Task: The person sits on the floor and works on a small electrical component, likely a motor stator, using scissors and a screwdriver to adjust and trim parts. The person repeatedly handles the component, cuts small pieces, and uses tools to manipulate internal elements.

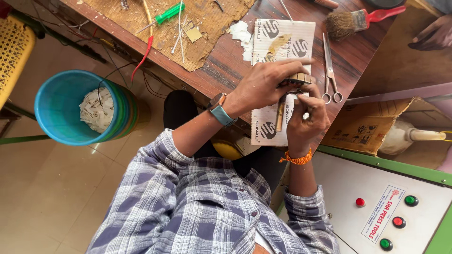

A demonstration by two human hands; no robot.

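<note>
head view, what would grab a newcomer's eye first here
First the two hands at the centre: the left hand and right hand close together on a small brownish block over a white printed card on the wooden table. Next, the bright blue bucket with white scraps on the floor at left. Then the scissors and red-handled brush at upper right.

A blue-and-white plaid shirt (202,207); a teal watch strap (223,115); an orange wrist thread (296,159). The bucket (70,106) is turquoise inside, green-striped outside. The screwdriver (167,14) has a green handle, the brush (362,19) a red one. The bench (226,66) is dark brown woodgrain.
</note>
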